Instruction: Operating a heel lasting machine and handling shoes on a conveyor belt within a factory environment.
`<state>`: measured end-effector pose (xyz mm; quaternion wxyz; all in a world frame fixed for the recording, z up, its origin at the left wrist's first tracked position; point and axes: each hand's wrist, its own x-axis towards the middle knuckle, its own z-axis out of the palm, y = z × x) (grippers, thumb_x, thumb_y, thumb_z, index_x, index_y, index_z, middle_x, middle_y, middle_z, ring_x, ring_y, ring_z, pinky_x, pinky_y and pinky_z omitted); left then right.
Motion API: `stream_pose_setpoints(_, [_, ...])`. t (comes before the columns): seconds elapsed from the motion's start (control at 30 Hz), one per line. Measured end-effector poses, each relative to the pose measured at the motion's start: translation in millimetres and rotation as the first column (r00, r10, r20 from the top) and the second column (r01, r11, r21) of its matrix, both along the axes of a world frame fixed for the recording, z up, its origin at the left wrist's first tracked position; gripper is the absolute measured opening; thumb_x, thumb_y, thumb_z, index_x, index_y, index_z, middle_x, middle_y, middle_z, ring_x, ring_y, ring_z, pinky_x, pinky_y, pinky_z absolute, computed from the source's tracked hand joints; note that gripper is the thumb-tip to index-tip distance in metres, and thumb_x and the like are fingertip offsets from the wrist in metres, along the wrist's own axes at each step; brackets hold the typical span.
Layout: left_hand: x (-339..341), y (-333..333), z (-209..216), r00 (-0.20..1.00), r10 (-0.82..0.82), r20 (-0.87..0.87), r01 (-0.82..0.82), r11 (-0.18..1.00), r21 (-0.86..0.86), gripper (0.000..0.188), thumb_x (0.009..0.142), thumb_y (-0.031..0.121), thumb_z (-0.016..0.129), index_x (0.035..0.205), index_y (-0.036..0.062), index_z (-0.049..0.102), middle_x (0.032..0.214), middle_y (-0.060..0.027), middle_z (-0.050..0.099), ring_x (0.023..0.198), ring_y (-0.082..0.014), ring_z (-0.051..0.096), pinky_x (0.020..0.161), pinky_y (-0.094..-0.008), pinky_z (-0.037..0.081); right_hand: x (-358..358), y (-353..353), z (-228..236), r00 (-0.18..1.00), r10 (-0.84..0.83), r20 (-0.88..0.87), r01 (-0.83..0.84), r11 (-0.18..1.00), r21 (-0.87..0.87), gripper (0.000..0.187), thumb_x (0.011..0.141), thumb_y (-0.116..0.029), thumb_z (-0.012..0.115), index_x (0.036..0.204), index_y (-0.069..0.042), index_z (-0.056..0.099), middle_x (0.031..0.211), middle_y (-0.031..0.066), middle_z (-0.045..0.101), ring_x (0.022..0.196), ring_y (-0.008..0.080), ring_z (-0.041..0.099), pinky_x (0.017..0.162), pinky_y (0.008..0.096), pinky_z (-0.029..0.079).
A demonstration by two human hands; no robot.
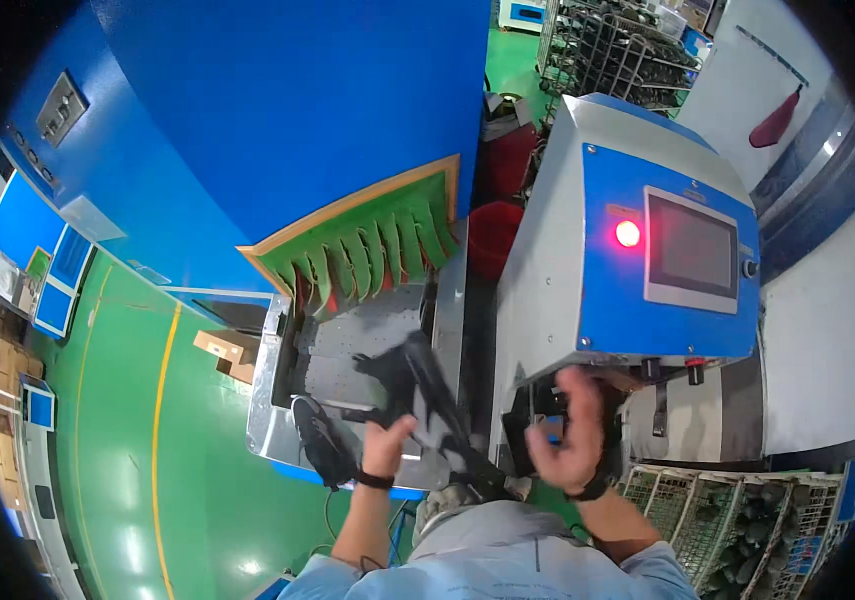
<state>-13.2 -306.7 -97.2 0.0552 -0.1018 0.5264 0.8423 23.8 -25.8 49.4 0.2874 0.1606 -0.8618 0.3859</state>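
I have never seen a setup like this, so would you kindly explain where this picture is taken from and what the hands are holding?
Gladly. No robot here: a person works bare-handed, and a wide fisheye camera on their head looks down, so straight edges bend. The left hand is at a blurred black piece over a pale, perforated surface; blur hides the exact grip. Left of that hand is a black shoe-like item. The right hand is open and looks empty. Ahead, green strips hang in a blue machine's opening; to the right, a control box shows a lit red light.
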Motion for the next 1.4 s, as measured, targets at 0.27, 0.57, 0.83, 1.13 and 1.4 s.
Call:
stream_pose_setpoints(0.27, [47, 90, 95, 0.650, -0.748, 0.130, 0.749, 0.660, 0.054, 0.081, 0.069, 0.010, 0.091, 0.136, 0.0002, 0.048, 0.119, -0.0050, 0.063, 0.105, -0.0138, 0.060, 0.088, -0.0287, 0.052, 35, 52, -31, 0.549, 0.696, 0.462, 0.076, 0.509, -0.857, 0.091, 0.081, -0.005, 0.075, 0.156, -0.005, 0.025, 0.143, 0.0066, 0.048, 0.126, 0.0156, 0.047, 0.106, 0.0306, 0.039])
stream_pose_setpoints(0.57, [126, 168, 58, 0.580, -0.758, 0.298, 0.808, 0.582, -0.091, 0.018, 0.090, 0.013, 0.072, 0.078, -0.0007, 0.068, 0.065, -0.0002, 0.063, 0.061, -0.0060, 0.056, 0.052, -0.0240, 0.039, 160, 82, -37, 0.789, 0.331, 0.518, 0.510, 0.119, -0.852, 0.031, 0.089, -0.014, 0.063, 0.119, -0.005, 0.064, 0.097, 0.0095, 0.071, 0.085, 0.0183, 0.070, 0.078, 0.0299, 0.057])
stream_pose_setpoints(0.83, [122, 183, 64, 0.572, -0.725, 0.384, 0.732, 0.662, 0.160, 0.021, 0.090, 0.013, 0.066, 0.072, 0.0045, 0.059, 0.061, -0.0019, 0.055, 0.050, -0.0131, 0.051, 0.047, -0.0272, 0.035, 137, 171, -56, 0.734, -0.013, 0.679, 0.501, 0.685, -0.529, 0.083, 0.074, -0.003, 0.076, 0.150, -0.003, 0.041, 0.119, 0.0078, 0.063, 0.102, 0.0160, 0.061, 0.092, 0.0273, 0.047])
stream_pose_setpoints(1.13, [97, 194, -4, 0.608, -0.600, 0.521, 0.625, 0.766, 0.153, 0.019, 0.094, 0.021, 0.063, 0.086, 0.0045, 0.066, 0.061, -0.0020, 0.054, 0.050, -0.0150, 0.051, 0.047, -0.0305, 0.039, 71, 141, -75, 0.637, -0.486, 0.598, 0.305, 0.872, 0.383, 0.092, 0.072, -0.029, 0.078, 0.154, -0.032, 0.036, 0.108, 0.0254, 0.054, 0.094, 0.0453, 0.062, 0.077, 0.0513, 0.054])
stream_pose_setpoints(1.4, [75, 201, -39, 0.599, -0.601, 0.530, 0.576, 0.783, 0.237, 0.015, 0.091, 0.019, 0.064, 0.087, 0.0050, 0.069, 0.063, -0.0020, 0.056, 0.051, -0.0149, 0.052, 0.047, -0.0309, 0.040, 48, 135, -81, 0.572, -0.621, 0.535, 0.349, 0.775, 0.527, 0.094, 0.073, -0.030, 0.077, 0.155, -0.032, 0.031, 0.112, 0.0299, 0.053, 0.086, 0.0484, 0.063, 0.069, 0.0493, 0.054])
